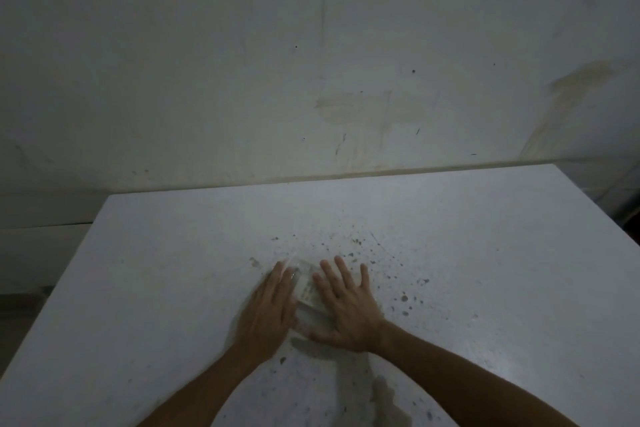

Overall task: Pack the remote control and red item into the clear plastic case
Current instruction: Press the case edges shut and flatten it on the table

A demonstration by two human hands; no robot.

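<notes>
Clear case [306, 291] lies flat on the white bench [485, 253], near centre toward 6 o'clock, long axis running 11 to 5 o'clock; a pale remote [307, 292] shows dimly through it, red item not made out. Left hand [268, 308] lies flat along the case's 9 o'clock side, fingers together; right hand [346, 308] presses palm-down on its 3 o'clock side, fingers spread, thumb at the near end. Dark specks and a stain [384, 392] mark the bench from 1 to 6 o'clock.
</notes>
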